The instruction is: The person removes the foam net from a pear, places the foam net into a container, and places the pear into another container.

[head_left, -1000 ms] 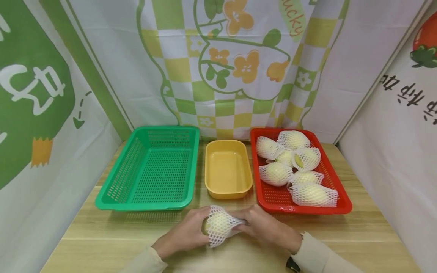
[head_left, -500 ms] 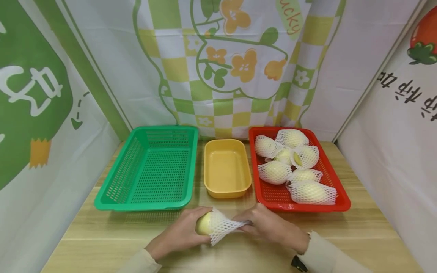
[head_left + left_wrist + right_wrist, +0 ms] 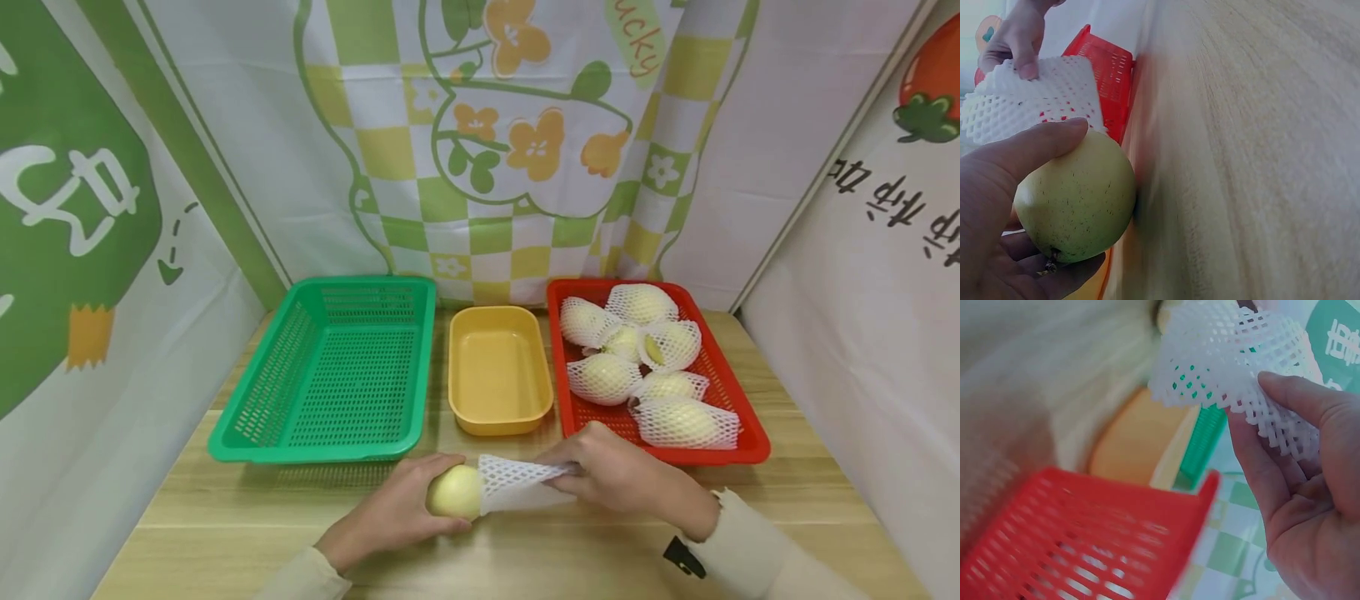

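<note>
My left hand grips a pale yellow-green pear at the front of the table. In the left wrist view the bare pear shows a short stem at its lower end, with the thumb over its top. My right hand pinches a white foam net sleeve between thumb and fingers. The sleeve's open end lies right beside the pear's right side. In the right wrist view the net sleeve hangs loose and hollow from the fingertips.
A green basket stands at the left with nothing in it. A yellow tub sits in the middle. The red basket at the right holds several net-wrapped pears. Printed cloth hangs behind.
The right hand has moved right and drawn the net sleeve off the pear, which was partly covered before. The left hand keeps its grip and has barely moved.
</note>
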A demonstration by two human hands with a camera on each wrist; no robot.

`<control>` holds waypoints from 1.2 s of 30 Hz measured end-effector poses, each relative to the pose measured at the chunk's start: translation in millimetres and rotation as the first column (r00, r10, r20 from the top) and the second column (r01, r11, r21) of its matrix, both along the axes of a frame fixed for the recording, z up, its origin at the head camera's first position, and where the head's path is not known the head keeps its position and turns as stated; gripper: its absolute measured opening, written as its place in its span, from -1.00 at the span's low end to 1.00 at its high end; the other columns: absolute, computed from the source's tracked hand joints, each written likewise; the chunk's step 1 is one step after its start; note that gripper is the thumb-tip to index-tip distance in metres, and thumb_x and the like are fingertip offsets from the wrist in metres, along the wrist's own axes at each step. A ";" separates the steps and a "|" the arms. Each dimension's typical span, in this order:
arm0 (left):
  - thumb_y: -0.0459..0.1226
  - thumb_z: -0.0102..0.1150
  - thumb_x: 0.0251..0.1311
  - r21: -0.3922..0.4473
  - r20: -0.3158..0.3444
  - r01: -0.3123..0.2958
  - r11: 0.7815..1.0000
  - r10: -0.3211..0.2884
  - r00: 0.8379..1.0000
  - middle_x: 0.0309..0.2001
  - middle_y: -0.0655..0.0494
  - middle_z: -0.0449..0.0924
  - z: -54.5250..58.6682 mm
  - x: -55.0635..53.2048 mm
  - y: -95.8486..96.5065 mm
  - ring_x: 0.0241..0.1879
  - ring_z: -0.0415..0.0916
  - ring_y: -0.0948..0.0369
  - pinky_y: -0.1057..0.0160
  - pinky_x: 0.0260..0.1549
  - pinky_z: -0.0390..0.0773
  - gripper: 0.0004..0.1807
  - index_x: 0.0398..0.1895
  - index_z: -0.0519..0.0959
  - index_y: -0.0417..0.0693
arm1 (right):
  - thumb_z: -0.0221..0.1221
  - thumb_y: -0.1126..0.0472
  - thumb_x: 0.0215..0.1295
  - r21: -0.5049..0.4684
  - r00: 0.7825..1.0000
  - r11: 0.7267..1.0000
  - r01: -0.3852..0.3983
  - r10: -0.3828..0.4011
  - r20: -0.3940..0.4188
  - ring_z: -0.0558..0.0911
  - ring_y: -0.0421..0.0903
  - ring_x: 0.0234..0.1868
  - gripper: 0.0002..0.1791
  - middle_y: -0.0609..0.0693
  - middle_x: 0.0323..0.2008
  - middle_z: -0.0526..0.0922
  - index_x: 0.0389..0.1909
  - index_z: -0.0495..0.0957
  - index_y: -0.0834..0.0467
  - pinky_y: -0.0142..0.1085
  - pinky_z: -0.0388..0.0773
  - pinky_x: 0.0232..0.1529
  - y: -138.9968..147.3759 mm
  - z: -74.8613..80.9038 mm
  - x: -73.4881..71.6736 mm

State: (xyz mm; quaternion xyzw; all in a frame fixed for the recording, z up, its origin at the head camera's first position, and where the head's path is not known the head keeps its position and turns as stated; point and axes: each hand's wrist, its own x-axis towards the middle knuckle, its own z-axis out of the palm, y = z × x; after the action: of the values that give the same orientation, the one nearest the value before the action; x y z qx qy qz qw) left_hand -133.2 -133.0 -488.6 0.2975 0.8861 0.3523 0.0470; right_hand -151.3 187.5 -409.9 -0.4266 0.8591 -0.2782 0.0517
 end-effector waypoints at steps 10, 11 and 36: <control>0.04 0.62 0.04 -0.020 -0.048 -0.005 1.000 0.004 0.999 0.23 -0.16 0.70 -4.6 -1.2 -1.2 0.14 0.72 -0.02 0.20 0.01 0.78 -0.13 0.33 0.56 -0.27 | 0.45 0.28 0.29 0.011 0.996 1.000 -0.020 0.021 -0.082 0.60 -0.47 -0.37 -0.85 -0.17 -0.26 0.85 -0.14 0.83 0.07 -0.57 0.67 -0.31 1.9 36.9 -16.6; 0.05 0.62 0.05 -0.022 -0.052 -0.006 1.000 0.005 0.999 0.24 -0.16 0.70 -4.9 -1.3 -1.2 0.15 0.72 -0.02 0.18 0.02 0.78 -0.13 0.33 0.56 -0.27 | 0.45 0.28 0.29 0.008 0.996 1.000 -0.013 0.013 -0.089 0.61 -0.46 -0.37 -0.85 -0.16 -0.26 0.85 -0.14 0.84 0.07 -0.55 0.68 -0.32 1.7 40.2 -19.7; 0.03 0.62 0.06 -0.022 -0.055 -0.012 1.000 0.011 0.998 0.22 -0.12 0.72 -5.8 -1.0 -2.2 0.15 0.71 -0.02 0.21 0.00 0.77 -0.16 0.32 0.57 -0.26 | 0.41 0.17 0.37 0.107 0.993 0.988 0.115 -0.115 -0.012 0.49 -0.24 -0.41 -0.96 -0.18 -0.39 0.73 -0.28 0.81 0.03 -0.39 0.52 -0.34 -26.6 50.2 -126.0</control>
State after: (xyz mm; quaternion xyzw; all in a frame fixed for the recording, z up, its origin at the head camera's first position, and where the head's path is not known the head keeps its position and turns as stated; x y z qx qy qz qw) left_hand -134.2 -135.2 -494.4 0.3014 0.8926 0.3345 0.0239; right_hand -277.2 161.0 -359.7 -0.3737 0.8961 -0.2329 0.0560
